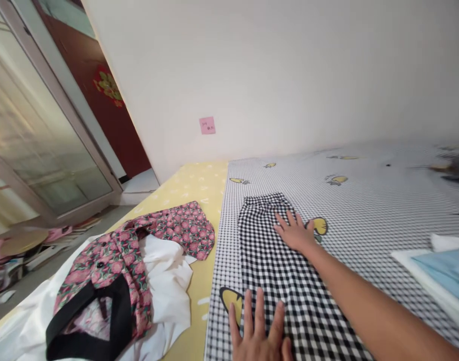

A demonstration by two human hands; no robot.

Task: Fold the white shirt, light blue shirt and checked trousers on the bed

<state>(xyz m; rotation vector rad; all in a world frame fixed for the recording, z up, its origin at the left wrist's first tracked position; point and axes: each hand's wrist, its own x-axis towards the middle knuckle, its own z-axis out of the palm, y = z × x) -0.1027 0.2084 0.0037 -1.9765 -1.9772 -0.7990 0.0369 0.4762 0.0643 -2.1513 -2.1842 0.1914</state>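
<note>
A black-and-white gingham garment (267,240) with a gathered edge at its far end lies flat and long on the checked bedsheet (365,210). Its near end runs out of view, so I cannot tell whether it is trousers or a skirt. My right hand (295,233) rests palm down on its upper right side, fingers spread. Closer to me, my left hand (257,333) lies flat with fingers apart, over the garment's left edge and the sheet beside it. Neither hand grips anything.
To the left, a pink floral shirt (101,260) with a black collar lies on white cloth (165,281), over a yellow sheet (199,185). Folded blue and white cloth (443,271) sits at right. A wall (289,75) closes off the back; books and other items (37,250) clutter the floor.
</note>
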